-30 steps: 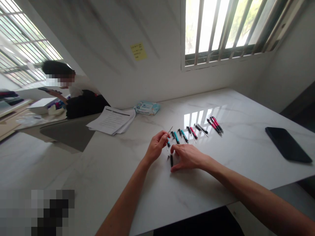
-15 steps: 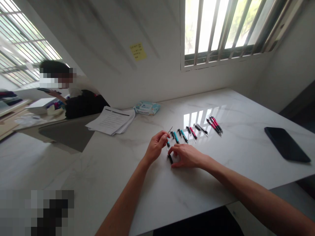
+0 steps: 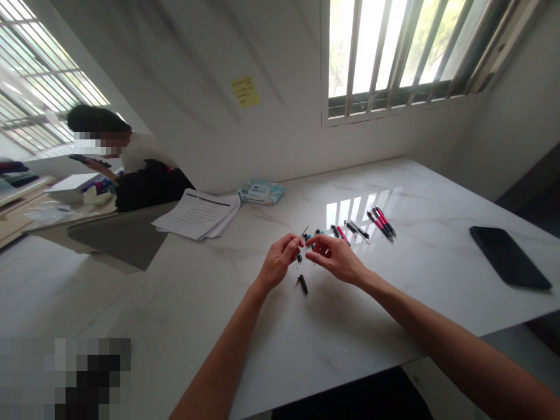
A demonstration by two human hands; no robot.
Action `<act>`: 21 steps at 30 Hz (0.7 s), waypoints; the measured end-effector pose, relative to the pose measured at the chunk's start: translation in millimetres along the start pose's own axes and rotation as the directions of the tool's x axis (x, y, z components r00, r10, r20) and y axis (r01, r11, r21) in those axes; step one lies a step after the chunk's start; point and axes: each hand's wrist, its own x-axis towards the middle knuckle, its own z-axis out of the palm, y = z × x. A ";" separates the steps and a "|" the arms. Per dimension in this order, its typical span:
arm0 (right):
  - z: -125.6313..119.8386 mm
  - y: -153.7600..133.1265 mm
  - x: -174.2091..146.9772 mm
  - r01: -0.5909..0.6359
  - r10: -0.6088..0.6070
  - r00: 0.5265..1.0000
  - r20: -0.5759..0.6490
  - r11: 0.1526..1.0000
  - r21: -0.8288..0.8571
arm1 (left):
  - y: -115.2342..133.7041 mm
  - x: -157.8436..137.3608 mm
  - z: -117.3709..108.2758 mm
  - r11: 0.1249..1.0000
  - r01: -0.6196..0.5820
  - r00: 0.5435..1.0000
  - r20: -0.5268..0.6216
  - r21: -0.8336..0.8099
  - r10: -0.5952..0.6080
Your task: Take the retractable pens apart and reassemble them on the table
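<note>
Head view: left hand (image 3: 279,257) pinches slim pen part (image 3: 305,230); right hand (image 3: 336,257) just beside, thumb and forefinger parted; black pen piece (image 3: 303,284) lies nearside of both.

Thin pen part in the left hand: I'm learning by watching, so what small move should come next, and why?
Probably bring the right hand to the thin pen part and pinch it: that hand's thumb and forefinger are parted close by, while the left hand holds it. The black pen piece lies on the table, in neither hand.
</note>
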 end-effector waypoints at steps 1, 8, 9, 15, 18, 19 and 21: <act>0.2 0.1 1.3 -0.007 0.010 0.999 -0.034 0.997 0.079 | 0.2 -0.3 0.6 1.000 0.004 1.000 0.018 0.023 -0.004; 4.5 5.8 5.3 -0.026 0.050 0.998 -0.048 0.916 0.399 | 1.3 -3.5 2.8 0.963 -0.021 0.992 0.125 0.270 -0.013; 5.1 6.4 5.5 -0.025 0.050 0.998 -0.047 0.904 0.427 | 1.7 -4.1 2.7 0.954 -0.030 0.990 0.141 0.298 -0.013; 0.9 2.5 7.4 -0.013 0.122 0.978 -0.166 0.842 0.539 | 8.8 -5.8 0.4 0.915 -0.050 0.987 0.159 0.400 -0.015; -5.4 -1.3 8.5 -0.019 0.182 0.958 -0.223 0.813 0.582 | 13.8 -5.1 -2.6 0.909 -0.045 0.996 0.094 0.415 0.007; -7.0 -2.3 8.7 -0.019 0.187 0.955 -0.232 0.815 0.579 | 15.1 -4.7 -3.5 0.912 -0.040 0.998 0.064 0.409 0.016; -8.2 -3.7 8.1 -0.019 0.169 0.958 -0.230 0.842 0.539 | 16.9 -4.2 -4.6 0.928 -0.024 1.000 0.006 0.371 0.023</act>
